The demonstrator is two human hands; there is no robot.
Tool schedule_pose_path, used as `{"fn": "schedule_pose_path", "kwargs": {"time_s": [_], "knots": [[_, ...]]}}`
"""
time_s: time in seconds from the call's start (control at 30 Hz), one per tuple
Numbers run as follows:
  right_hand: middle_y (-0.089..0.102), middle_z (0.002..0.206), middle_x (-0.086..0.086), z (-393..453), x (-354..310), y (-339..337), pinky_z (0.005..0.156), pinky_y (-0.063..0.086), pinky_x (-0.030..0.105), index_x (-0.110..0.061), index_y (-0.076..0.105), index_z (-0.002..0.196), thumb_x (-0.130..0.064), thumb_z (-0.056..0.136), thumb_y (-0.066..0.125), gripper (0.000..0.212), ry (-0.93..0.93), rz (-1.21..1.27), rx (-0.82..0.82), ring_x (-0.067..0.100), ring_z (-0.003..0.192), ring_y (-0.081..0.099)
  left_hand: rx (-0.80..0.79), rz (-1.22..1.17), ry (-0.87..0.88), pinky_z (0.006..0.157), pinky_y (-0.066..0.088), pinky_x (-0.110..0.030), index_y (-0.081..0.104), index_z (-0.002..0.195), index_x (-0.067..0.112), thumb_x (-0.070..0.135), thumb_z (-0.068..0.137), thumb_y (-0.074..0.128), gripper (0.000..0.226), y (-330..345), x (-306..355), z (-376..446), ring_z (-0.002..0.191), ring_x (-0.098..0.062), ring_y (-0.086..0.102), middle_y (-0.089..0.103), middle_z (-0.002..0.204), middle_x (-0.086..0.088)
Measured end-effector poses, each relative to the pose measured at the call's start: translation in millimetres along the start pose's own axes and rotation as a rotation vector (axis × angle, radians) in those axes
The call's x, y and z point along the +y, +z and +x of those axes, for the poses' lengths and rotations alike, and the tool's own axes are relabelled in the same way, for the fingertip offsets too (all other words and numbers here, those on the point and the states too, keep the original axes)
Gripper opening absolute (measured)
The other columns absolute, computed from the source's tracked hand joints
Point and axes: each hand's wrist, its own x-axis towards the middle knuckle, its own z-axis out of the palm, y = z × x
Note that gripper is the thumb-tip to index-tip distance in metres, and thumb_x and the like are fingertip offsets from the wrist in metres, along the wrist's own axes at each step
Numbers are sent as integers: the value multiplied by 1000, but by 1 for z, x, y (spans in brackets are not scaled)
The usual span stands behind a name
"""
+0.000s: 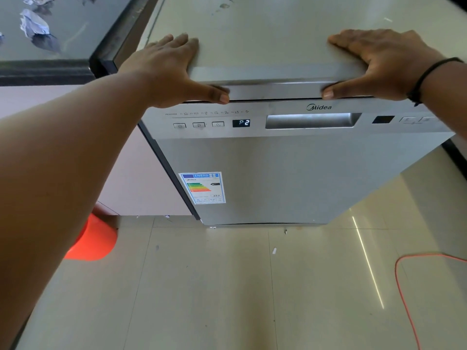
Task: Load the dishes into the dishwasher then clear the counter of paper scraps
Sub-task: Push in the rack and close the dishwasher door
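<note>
1. The dishwasher (290, 173) is standing with its door shut, between the dark counter (75, 69) on the left and the tiled floor in front; its display is reading P2.
2. The left hand (171, 69) and the right hand (379, 64) are both lying flat on the machine's top, fingers straight and relaxed and pointing away from the person, thumbs hooking over the front edge; neither is grasping anything.
3. The door handle recess (312, 120) is lying just below and between the two thumbs, its long axis running left to right. Judged by position, the right hand is slightly nearer to it.
4. The paper scraps (34, 24) are lying on the counter, up and to the left of the left hand, which is the nearer one.
5. Count: one dishwasher, one handle recess, at least two crumpled scraps in view, a third partly cut off at the edge; no dishes are showing.
</note>
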Motion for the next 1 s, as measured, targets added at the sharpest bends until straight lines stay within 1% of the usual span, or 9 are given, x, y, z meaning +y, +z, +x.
{"fn": "schedule_pose_path", "kwargs": {"time_s": [0.27,0.4,0.57,0.7,0.83,1.0], "knots": [[25,157,-7,0,0,-1,108,29,51,-33,16,149,-102,51,23,120,-6,6,-12,25,141,29,13,-6,7,117,12,-46,7,153,26,104,47,29,134,1,-1,0,148,-20,8,8,161,4],[23,157,-8,0,0,-2,109,27,52,-36,14,149,-101,51,26,118,-4,21,-35,24,141,27,16,-11,26,117,11,-43,8,153,24,103,47,29,134,0,-1,0,148,-21,7,7,161,2],[21,158,-9,1,3,-3,110,27,51,-38,12,149,-103,50,24,119,-14,20,-65,22,142,27,-7,-10,38,118,8,-40,6,153,22,105,46,28,137,-1,-2,4,148,-21,6,6,161,-1],[20,158,-9,3,3,-4,112,26,49,-40,12,149,-104,46,22,122,-9,31,-78,20,142,26,-17,-20,39,120,8,-41,4,154,21,105,45,29,140,-1,-3,5,148,-21,5,5,162,-1],[16,159,-10,4,4,-3,114,24,46,-41,8,149,-105,46,19,122,-7,33,-91,19,144,22,-45,-37,27,121,5,-40,2,154,20,105,44,30,142,-2,-2,6,148,-19,1,1,162,-1],[9,160,-12,1,2,-6,115,19,42,-42,1,150,-104,46,21,123,3,47,-116,17,146,16,-91,-43,31,121,1,-40,-7,153,19,105,46,27,141,-4,-2,4,148,-19,-9,-9,161,-2]]}}
